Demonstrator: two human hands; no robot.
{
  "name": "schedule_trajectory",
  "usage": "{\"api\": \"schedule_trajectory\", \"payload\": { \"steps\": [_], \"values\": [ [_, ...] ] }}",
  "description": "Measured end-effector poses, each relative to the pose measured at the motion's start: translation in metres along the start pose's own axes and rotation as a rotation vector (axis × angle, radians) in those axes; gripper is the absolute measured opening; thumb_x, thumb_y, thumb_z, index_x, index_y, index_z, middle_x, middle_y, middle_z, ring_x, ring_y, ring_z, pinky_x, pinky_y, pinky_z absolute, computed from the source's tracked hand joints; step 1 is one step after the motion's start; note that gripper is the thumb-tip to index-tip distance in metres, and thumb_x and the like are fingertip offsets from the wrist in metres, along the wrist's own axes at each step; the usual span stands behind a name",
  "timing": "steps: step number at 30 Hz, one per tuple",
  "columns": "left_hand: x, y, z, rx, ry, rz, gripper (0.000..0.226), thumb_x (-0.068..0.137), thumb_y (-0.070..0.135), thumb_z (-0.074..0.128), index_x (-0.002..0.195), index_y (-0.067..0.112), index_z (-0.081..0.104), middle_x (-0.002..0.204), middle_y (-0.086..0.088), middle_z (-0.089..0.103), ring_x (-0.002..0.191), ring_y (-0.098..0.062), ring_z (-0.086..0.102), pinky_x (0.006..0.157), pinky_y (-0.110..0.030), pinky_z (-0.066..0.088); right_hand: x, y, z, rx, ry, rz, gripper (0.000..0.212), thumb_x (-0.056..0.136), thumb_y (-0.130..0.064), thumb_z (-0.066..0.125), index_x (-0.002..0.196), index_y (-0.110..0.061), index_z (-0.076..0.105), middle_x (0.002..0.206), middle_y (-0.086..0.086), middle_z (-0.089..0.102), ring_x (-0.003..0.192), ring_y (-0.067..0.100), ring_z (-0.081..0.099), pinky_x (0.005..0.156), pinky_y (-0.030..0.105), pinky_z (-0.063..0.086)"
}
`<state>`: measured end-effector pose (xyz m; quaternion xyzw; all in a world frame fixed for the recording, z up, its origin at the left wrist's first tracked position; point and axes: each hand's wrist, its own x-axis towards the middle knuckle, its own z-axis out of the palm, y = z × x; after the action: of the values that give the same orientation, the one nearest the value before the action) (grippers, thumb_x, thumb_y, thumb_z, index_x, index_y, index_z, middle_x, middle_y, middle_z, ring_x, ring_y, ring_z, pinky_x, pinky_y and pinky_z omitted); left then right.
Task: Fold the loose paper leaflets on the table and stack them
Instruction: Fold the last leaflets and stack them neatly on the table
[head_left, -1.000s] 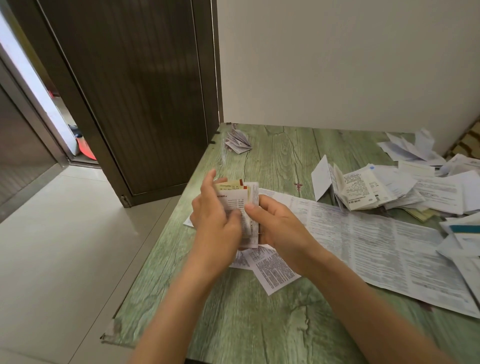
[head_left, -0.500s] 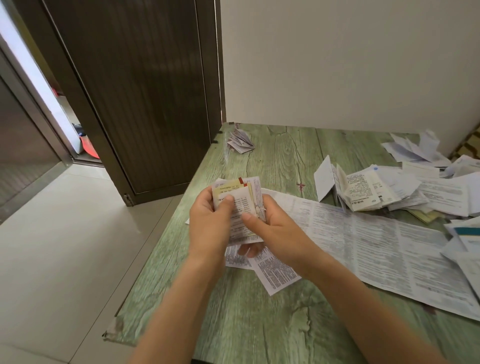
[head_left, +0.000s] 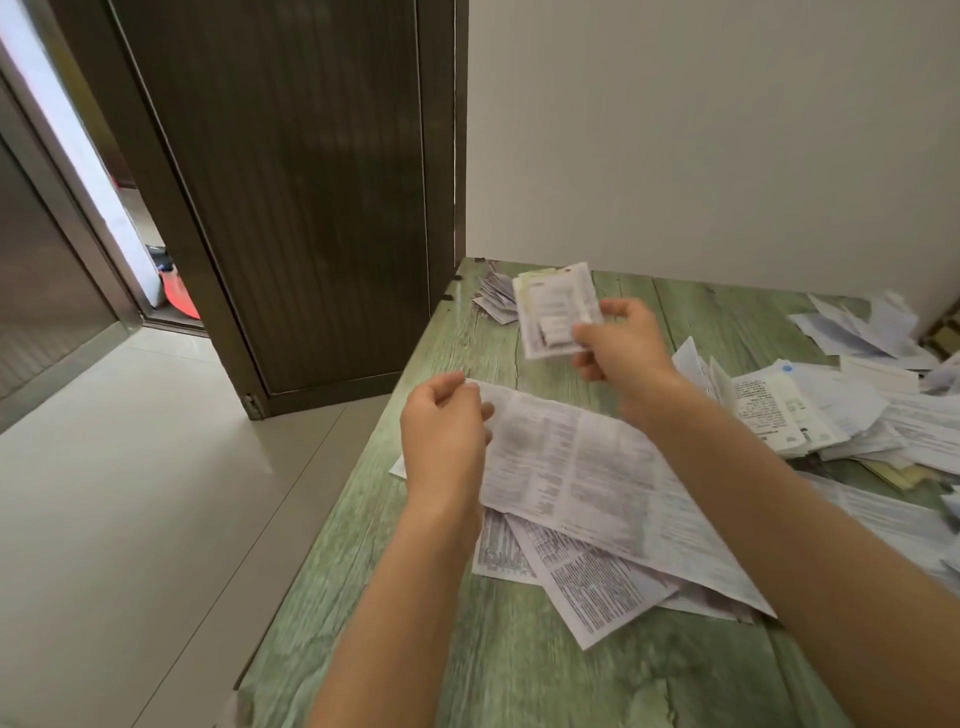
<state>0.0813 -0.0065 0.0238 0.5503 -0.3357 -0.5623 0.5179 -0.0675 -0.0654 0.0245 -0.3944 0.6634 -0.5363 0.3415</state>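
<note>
Where the green wood-grain table (head_left: 498, 675) filled the lower centre of the frame, two forearms reached up from the bottom edge; just above them, at lower centre, a few small printed sheets (head_left: 597, 592) lay overlapped on the wood, partly under a large unfolded leaflet (head_left: 571, 467) that ran from mid-frame down towards the right; the left hand (head_left: 444, 431), at centre-left, had its fingers curled at that leaflet's upper-left edge, pinching it; higher and to the right, the right hand (head_left: 618, 343) pinched a folded bundle of leaflets (head_left: 553, 312) between thumb and fingers, holding it clear of the tabletop, its print blurred; at the right edge of the frame a pile of loose leaflets (head_left: 841, 410) sprawled over the table, some half-folded; behind the bundle, at the table's far left corner, a small stack of folded leaflets (head_left: 491, 299) rested, partly hidden by it; beyond stood a dark brown door (head_left: 291, 182) in the upper left and a pale wall (head_left: 701, 130) in the upper right.
</note>
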Motion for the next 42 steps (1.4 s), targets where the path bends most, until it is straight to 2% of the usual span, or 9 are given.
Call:
{"api": "schedule_trajectory", "payload": {
  "steps": [6, 10, 14, 18, 22, 25, 29, 34, 42],
  "values": [
    [-0.005, 0.009, 0.006, 0.033, -0.098, -0.02, 0.02, 0.095, 0.004, 0.044, 0.104, 0.015, 0.059, 0.099, -0.002, 0.065, 0.087, -0.013, 0.064, 0.079, -0.028, 0.053, 0.096, 0.024, 0.031, -0.289, 0.264, 0.191, 0.032, 0.093, -0.004, 0.038, 0.125, -0.006, 0.042, 0.123, 0.01, 0.056, 0.09, 0.024, 0.053, 0.054, 0.029, 0.035],
    [0.002, 0.006, -0.003, 0.039, -0.078, -0.014, 0.022, 0.095, 0.003, 0.043, 0.1, 0.015, 0.06, 0.096, -0.001, 0.066, 0.085, -0.013, 0.064, 0.077, -0.027, 0.053, 0.094, 0.027, 0.041, -0.722, 0.234, 0.181, 0.048, 0.091, -0.021, 0.052, 0.134, -0.002, 0.04, 0.134, 0.016, 0.05, 0.118, 0.032, 0.053, 0.085, 0.034, 0.044],
    [0.001, -0.003, -0.008, 0.039, -0.034, -0.041, 0.024, 0.093, 0.001, 0.041, 0.101, 0.014, 0.06, 0.096, -0.002, 0.065, 0.086, -0.014, 0.062, 0.073, -0.025, 0.05, 0.077, 0.011, 0.037, -0.912, 0.202, 0.097, 0.052, 0.09, -0.022, 0.054, 0.135, -0.002, 0.037, 0.135, 0.019, 0.04, 0.113, 0.031, 0.054, 0.077, 0.031, 0.04],
    [0.001, -0.004, -0.01, 0.092, -0.063, -0.019, 0.022, 0.093, 0.001, 0.043, 0.102, 0.014, 0.058, 0.097, -0.001, 0.063, 0.087, -0.014, 0.062, 0.075, -0.027, 0.05, 0.043, -0.011, 0.014, -0.762, 0.232, -0.102, 0.034, 0.089, -0.014, 0.048, 0.122, -0.003, 0.05, 0.119, 0.012, 0.053, 0.102, 0.029, 0.055, 0.073, 0.029, 0.038],
    [0.001, -0.012, -0.016, 0.2, -0.036, 0.038, 0.02, 0.094, 0.004, 0.043, 0.1, 0.017, 0.056, 0.098, 0.0, 0.062, 0.084, -0.013, 0.06, 0.076, -0.03, 0.05, -0.033, -0.005, -0.032, -0.589, -0.027, -0.227, 0.027, 0.092, -0.02, 0.054, 0.118, -0.013, 0.055, 0.102, -0.001, 0.057, 0.085, 0.013, 0.054, 0.067, 0.023, 0.041],
    [-0.004, -0.022, -0.018, 0.289, -0.028, 0.077, 0.019, 0.093, 0.006, 0.043, 0.1, 0.018, 0.056, 0.104, -0.003, 0.062, 0.094, -0.018, 0.06, 0.085, -0.036, 0.051, -0.09, 0.017, -0.054, -0.764, -0.341, -0.226, 0.056, 0.087, -0.041, 0.062, 0.137, -0.023, 0.041, 0.135, -0.004, 0.047, 0.12, 0.012, 0.046, 0.098, 0.027, 0.038],
    [-0.018, -0.033, -0.018, 0.318, -0.076, 0.103, 0.018, 0.093, 0.005, 0.044, 0.099, 0.017, 0.056, 0.105, -0.005, 0.062, 0.099, -0.022, 0.06, 0.088, -0.038, 0.05, -0.119, 0.05, -0.052, -0.944, -0.513, -0.214, 0.088, 0.081, -0.059, 0.061, 0.149, -0.024, 0.018, 0.156, -0.005, 0.018, 0.143, 0.011, 0.017, 0.115, 0.028, 0.015],
    [-0.034, -0.041, -0.011, 0.378, -0.097, 0.112, 0.018, 0.092, 0.005, 0.044, 0.096, 0.018, 0.056, 0.107, -0.007, 0.063, 0.1, -0.026, 0.061, 0.091, -0.046, 0.05, -0.122, 0.062, -0.04, -1.069, -0.267, -0.341, 0.059, 0.097, -0.046, 0.043, 0.145, -0.014, 0.031, 0.15, 0.007, 0.034, 0.137, 0.022, 0.031, 0.111, 0.032, 0.022],
    [-0.061, -0.05, -0.02, 0.252, -0.103, 0.196, 0.017, 0.096, 0.009, 0.044, 0.094, 0.011, 0.06, 0.088, -0.005, 0.066, 0.083, -0.021, 0.064, 0.073, -0.035, 0.052, -0.12, 0.058, -0.034, -1.268, -0.247, -0.48, 0.045, 0.102, -0.018, 0.036, 0.144, -0.005, 0.024, 0.131, 0.018, 0.049, 0.115, 0.034, 0.052, 0.086, 0.042, 0.043]
  ]
}}
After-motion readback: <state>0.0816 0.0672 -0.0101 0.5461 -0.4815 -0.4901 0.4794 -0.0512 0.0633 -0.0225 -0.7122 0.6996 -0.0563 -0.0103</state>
